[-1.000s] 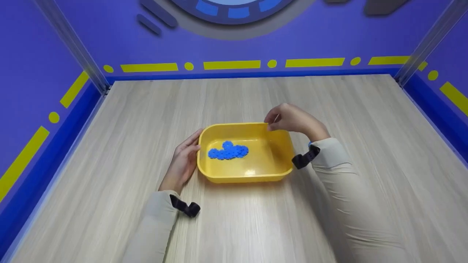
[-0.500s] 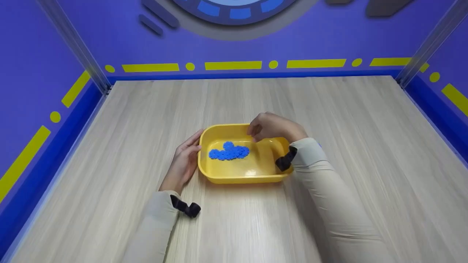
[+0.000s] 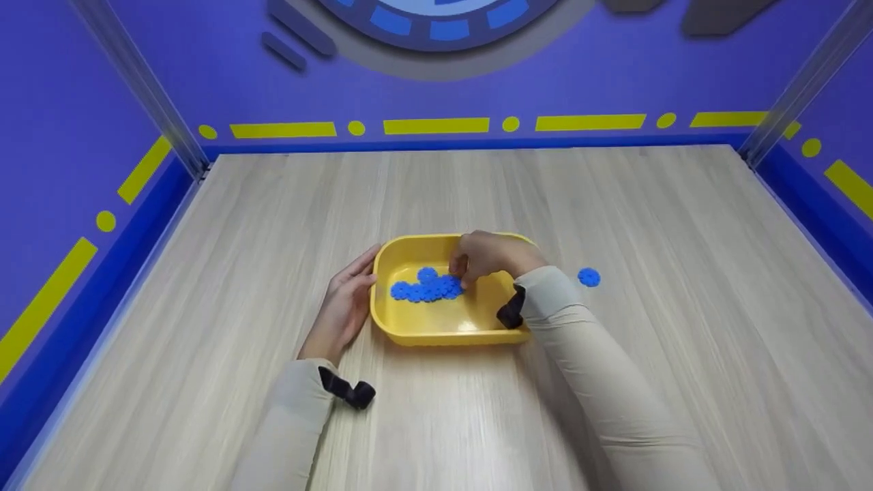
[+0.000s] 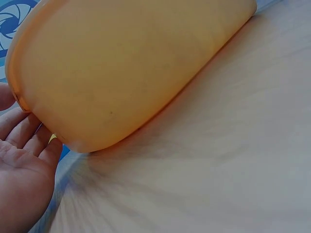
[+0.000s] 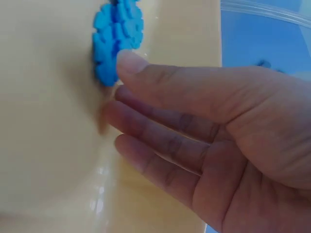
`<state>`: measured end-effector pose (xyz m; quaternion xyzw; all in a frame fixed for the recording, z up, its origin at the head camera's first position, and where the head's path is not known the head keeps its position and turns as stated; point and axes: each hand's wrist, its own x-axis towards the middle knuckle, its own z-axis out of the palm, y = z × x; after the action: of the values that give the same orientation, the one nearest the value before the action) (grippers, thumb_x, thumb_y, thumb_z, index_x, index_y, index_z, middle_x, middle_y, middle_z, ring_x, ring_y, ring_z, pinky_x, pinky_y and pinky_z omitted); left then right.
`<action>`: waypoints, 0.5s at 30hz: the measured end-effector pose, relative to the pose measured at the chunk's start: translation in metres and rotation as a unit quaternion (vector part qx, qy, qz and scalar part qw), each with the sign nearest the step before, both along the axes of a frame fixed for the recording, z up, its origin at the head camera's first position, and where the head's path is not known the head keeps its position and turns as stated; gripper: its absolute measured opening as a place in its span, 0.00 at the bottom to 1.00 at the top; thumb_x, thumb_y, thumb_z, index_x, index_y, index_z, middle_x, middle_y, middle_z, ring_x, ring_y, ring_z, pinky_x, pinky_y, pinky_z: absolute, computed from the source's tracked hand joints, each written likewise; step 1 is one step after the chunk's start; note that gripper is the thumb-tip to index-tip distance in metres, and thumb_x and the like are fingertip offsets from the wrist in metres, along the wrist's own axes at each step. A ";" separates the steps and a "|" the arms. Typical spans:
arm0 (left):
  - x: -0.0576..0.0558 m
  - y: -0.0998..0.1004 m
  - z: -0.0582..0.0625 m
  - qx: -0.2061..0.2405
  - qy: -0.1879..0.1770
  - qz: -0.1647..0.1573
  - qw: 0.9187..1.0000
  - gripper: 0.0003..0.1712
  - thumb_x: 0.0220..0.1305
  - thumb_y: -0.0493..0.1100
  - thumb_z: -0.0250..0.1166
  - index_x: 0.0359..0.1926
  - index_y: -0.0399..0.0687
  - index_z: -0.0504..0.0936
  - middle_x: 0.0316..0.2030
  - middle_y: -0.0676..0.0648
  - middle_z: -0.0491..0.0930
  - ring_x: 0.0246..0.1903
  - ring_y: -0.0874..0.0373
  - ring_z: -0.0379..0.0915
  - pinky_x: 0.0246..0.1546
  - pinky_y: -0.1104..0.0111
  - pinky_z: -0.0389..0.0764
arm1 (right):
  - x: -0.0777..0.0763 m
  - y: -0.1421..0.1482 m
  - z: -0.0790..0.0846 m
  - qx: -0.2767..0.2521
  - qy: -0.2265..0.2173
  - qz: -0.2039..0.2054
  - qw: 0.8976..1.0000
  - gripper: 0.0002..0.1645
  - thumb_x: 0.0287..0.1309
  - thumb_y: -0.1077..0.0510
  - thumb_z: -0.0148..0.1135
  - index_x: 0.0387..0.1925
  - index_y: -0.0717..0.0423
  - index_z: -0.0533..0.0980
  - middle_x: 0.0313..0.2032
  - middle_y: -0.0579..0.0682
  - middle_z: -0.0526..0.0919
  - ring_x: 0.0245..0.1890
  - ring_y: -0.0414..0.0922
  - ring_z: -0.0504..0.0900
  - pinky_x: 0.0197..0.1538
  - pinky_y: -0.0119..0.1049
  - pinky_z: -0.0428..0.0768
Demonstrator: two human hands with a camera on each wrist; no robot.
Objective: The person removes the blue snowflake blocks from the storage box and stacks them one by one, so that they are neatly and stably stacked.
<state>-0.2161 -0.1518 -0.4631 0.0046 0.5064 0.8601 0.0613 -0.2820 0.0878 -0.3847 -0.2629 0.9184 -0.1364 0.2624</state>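
A yellow plastic tub (image 3: 453, 336) stands in the middle of the table. Several blue notched discs (image 3: 426, 289) lie in a cluster on its floor, towards the left. Against the tub's left outer wall rests my left hand (image 3: 344, 300), its fingers fairly straight along the wall and rim. My right hand (image 3: 487, 256) reaches down inside the tub at the right end of the cluster. In the right wrist view its thumb touches the stacked blue discs (image 5: 107, 43), with the other fingers loosely bent below; the index fingertip is not clear. One single blue disc (image 3: 588, 277) lies outside, right of the tub.
The wooden table (image 3: 286, 204) is bounded by blue-purple walls (image 3: 436, 95) with yellow markings at the back and both sides. A dark strap with a wrist camera (image 3: 348, 389) is on the left cuff; another is on the right cuff.
My right hand has moved left and down from the tub's far right rim to the disc cluster. The single disc outside, earlier mostly covered by the arm, is now uncovered. My left hand stays put.
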 end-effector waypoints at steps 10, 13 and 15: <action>0.000 -0.001 0.000 -0.003 0.006 -0.005 1.000 0.34 0.63 0.26 0.48 0.71 0.35 0.59 0.73 0.42 0.56 0.72 0.54 0.51 0.72 0.63 0.56 | 0.009 -0.010 -0.007 0.012 0.030 -0.021 0.999 0.16 0.49 0.66 0.71 0.43 0.58 0.83 0.41 0.51 0.86 0.39 0.44 0.81 0.49 0.38 0.83; 0.001 -0.001 -0.001 -0.005 0.004 -0.006 1.000 0.34 0.63 0.26 0.48 0.71 0.35 0.59 0.73 0.42 0.56 0.72 0.54 0.51 0.72 0.62 0.56 | 0.009 -0.010 -0.008 0.019 0.028 -0.021 0.999 0.16 0.47 0.65 0.72 0.42 0.57 0.83 0.40 0.50 0.86 0.38 0.43 0.81 0.48 0.38 0.83; 0.001 -0.002 -0.001 -0.006 0.006 -0.008 1.000 0.33 0.63 0.27 0.48 0.71 0.35 0.58 0.73 0.42 0.56 0.73 0.54 0.51 0.72 0.62 0.55 | 0.008 -0.011 -0.008 0.022 0.025 -0.020 0.999 0.16 0.47 0.65 0.73 0.41 0.57 0.83 0.39 0.50 0.86 0.38 0.43 0.81 0.47 0.38 0.82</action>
<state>-0.2153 -0.1534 -0.4640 0.0132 0.5120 0.8565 0.0648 -0.2737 0.0768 -0.3930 -0.2420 0.9325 -0.1146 0.2422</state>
